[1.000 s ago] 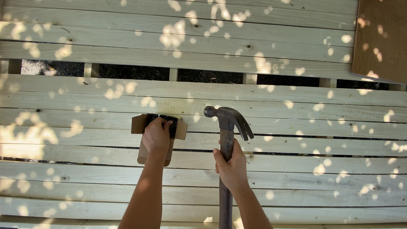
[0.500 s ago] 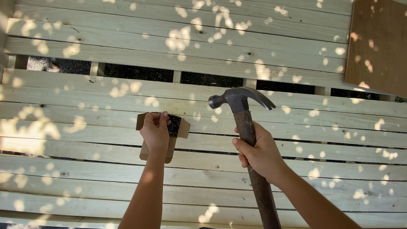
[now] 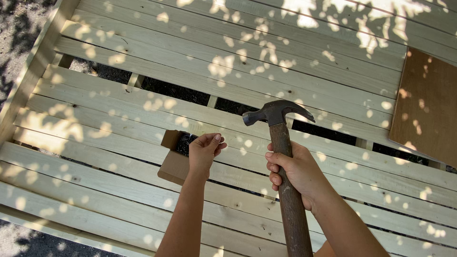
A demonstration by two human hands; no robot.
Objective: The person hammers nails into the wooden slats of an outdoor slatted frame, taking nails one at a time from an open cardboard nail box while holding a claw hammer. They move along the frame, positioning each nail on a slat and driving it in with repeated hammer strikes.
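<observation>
The deck of pale wooden boards [image 3: 119, 190] fills the view, dappled with sun spots, and everything else sits on or above it. One board is missing across the middle, leaving a dark gap [image 3: 176, 90] where the joists and the ground below show. At the right edge of the deck lies a flat brown panel [image 3: 426, 104].

Above the boards just below the gap, the right hand [image 3: 295, 173] is clamped around the wooden handle of a claw hammer [image 3: 281, 143], which stands nearly upright with its dark head over the edge of the gap. To the left of the hammer, a small open cardboard box [image 3: 173, 159] rests on the boards, with dark nails showing inside. The left hand [image 3: 204, 150] hovers right over the box, fingers drawn together as if pinching something; whether a nail is actually between the fingertips is too small to tell.

The risks, as I judge them: a nail held loosely could slip and drop through the gap or between boards. The box sits close to where the hammer is raised, so a careless swing could knock it and scatter nails. A glancing blow could also catch the left fingers.
</observation>
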